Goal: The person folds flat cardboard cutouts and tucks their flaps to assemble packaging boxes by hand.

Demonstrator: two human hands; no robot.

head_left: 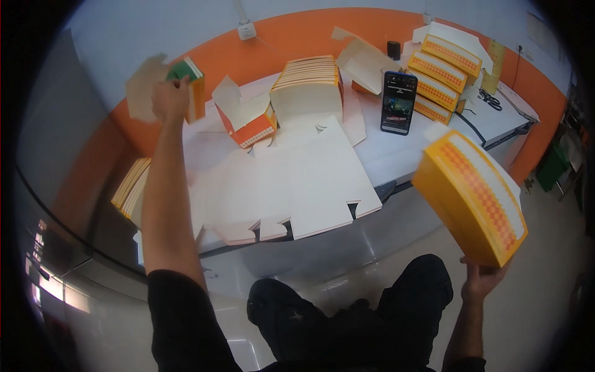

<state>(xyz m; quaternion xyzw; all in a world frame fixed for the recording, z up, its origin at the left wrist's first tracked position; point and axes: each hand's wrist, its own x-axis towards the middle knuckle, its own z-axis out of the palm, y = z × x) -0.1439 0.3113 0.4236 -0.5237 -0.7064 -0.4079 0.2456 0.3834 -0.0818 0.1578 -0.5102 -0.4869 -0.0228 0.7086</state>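
At the upper left my left hand (170, 99) is closed on a carton (196, 98) with a green and yellow side and a pale flap standing out to its left. On the right, beyond the table's edge, my right hand (482, 279) grips the lower end of a yellow box (462, 192) with an orange checked band, held tilted. Flat white cardboard blanks (310, 180) lie on the table between my hands. Behind them stand an open red-orange box (253, 127) and a row of nested yellow cartons (310, 99).
A phone (398, 102) stands upright near a stack of yellow boxes (437, 77). Black scissors (489, 99) lie at the back right. More folded cartons (131, 186) are at the table's left edge. An open box (365, 65) leans at the back.
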